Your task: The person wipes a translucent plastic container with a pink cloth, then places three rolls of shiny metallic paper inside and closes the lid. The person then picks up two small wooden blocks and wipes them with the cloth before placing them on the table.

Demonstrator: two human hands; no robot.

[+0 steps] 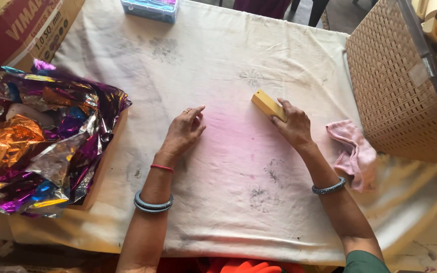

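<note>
Yellow block sits gripped by the right hand, poking out beyond its fingers on the cloth-covered desk, while the left hand lies flat, released, its fingers pointing toward a blue packet, shiny foil sheets beside a red-and-brown carton further left.

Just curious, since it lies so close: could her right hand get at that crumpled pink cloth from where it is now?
Probably yes. The crumpled pink cloth lies on the white table cover just beside the right hand, with nothing between them, though that hand holds a yellow wooden block.
</note>
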